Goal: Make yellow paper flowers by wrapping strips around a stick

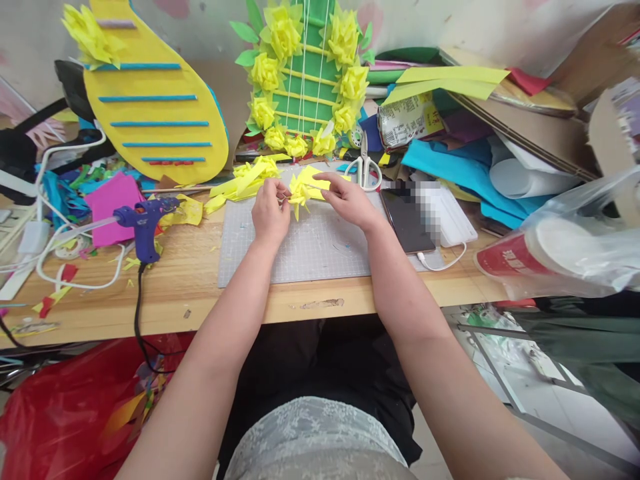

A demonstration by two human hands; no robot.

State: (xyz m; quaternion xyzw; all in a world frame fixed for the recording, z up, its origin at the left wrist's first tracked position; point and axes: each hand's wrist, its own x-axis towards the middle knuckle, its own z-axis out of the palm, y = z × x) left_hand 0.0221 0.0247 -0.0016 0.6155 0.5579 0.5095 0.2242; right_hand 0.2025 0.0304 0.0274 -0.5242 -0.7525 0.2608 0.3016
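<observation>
- Flower (300, 189): centre of frame, over the mat (320, 257)
- Left hand (270, 210): fingers pinching the flower
- Right hand (350, 200): fingers at its right side, grip unclear
- Scissors (365, 159): upper centre-right
- Glue gun (146, 230): left, on the bench (200, 303)

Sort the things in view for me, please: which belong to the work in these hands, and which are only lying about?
Likely part of the work:
yellow paper flower, pinched by the left hand, right hand beside it
grey cutting mat below
white-handled scissors
purple-blue glue gun

Seemingly just lying about:
dark phone
white device
red cup
blue paper sheets
</observation>
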